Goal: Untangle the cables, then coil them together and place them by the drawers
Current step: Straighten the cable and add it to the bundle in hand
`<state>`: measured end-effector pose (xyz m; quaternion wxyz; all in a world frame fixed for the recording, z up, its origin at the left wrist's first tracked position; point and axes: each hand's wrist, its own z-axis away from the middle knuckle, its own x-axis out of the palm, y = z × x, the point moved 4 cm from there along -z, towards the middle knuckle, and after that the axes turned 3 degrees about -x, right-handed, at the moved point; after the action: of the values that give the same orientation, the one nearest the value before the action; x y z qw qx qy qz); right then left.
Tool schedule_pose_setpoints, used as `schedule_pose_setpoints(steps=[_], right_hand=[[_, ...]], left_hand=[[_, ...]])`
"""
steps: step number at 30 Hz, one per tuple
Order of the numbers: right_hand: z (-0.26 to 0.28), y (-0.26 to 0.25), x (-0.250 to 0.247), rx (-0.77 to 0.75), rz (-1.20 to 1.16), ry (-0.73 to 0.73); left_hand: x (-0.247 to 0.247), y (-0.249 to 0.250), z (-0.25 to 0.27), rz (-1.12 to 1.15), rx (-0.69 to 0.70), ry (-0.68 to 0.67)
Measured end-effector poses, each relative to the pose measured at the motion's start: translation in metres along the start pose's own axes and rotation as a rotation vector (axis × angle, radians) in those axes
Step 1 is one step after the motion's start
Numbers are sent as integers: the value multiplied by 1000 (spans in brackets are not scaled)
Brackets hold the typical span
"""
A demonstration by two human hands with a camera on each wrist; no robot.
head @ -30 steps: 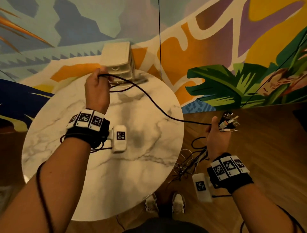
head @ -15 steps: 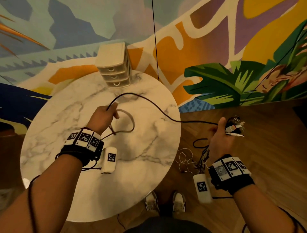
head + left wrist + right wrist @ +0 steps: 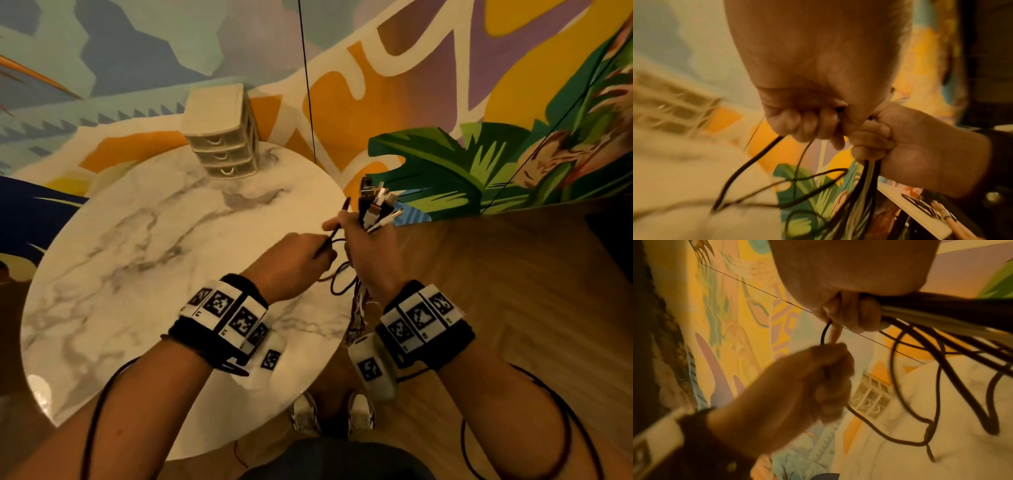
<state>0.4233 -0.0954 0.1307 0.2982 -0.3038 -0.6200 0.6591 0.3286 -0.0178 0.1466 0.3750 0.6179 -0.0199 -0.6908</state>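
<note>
My right hand [image 3: 368, 250] grips a bundle of cables beside the table's right edge. Their plugs [image 3: 375, 202] stick up above its fist, and the cable tails [image 3: 358, 301] hang below it toward the floor. My left hand [image 3: 299, 258] sits right against it, fingers curled round one black cable [image 3: 329, 238] that runs into the right fist. In the left wrist view the black cable [image 3: 748, 164] loops down from my left fingers [image 3: 803, 126], next to the bundle [image 3: 869, 172]. The small beige drawers [image 3: 222, 137] stand at the table's far edge, well away from both hands.
The round marble table [image 3: 137, 274] is backed by a painted mural wall [image 3: 445, 85]. Wooden floor [image 3: 513, 291] lies to the right. My shoes [image 3: 332, 414] are below the table's near edge. A thin dark line [image 3: 306, 85] runs down the wall.
My left hand has come right across the table, drawing the black cable in, and now meets the right hand. The right hand has risen toward the table edge. The long slack span is gone.
</note>
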Motion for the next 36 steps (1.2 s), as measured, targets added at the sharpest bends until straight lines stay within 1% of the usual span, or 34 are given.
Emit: schedule_pose_setpoints(steps=[1,2,3,6,7,10,11,13,14,16,17,18,20,22,25,27,29,30,32,33,34,35,36], right_hand=[[-3,5,-6,4,2,43],[-5,6,-13,13,5,104],[-8,8,-22,20,0,164],[-12,17,-45,18,22,319],[-12,21,-49,10,50,355],[-11,29,-57,10,39,450],[-11,30,-60,7,8,479],[-11,30,-70,-9,-71,516],[-12,32,-77,-18,-86,538],[-10,34,-88,-23,-73,581],[-9,36,-94,-17,-69,612],[-9,36,-101,-18,-69,650],[-7,39,-116,2,-74,713],[-6,41,-132,20,-110,708],[1,41,-160,23,-105,706],[7,38,-176,16,-61,732],[13,36,-194,13,-21,756],[15,38,-204,30,-2,759],[20,43,-217,99,38,741],[21,46,-222,115,42,715],[22,50,-224,119,43,677],[24,54,-224,123,60,637],[26,57,-223,134,92,601]], left_hand=[[7,-12,1,68,-33,-43],[12,-30,3,121,-79,-55],[13,-52,4,156,-130,-5],[3,-121,9,257,-265,313],[2,-138,12,280,-296,354],[10,-171,12,233,-399,292],[11,-178,12,238,-433,295],[4,-181,9,290,-464,356],[-2,-176,4,330,-449,406],[-15,-148,-9,480,-378,513],[-20,-127,-16,574,-324,536],[-23,-105,-25,655,-263,530],[-26,-57,-40,765,-133,477],[-32,-12,-53,822,-27,444],[-32,35,-72,838,75,461],[-12,44,-86,854,82,443],[33,40,-96,880,11,315],[61,34,-100,846,-33,242],[119,5,-102,586,-146,84],[145,-7,-100,409,-181,-42],[163,-14,-96,212,-187,-167],[175,-13,-92,73,-168,-251],[183,-7,-89,34,-132,-290]])
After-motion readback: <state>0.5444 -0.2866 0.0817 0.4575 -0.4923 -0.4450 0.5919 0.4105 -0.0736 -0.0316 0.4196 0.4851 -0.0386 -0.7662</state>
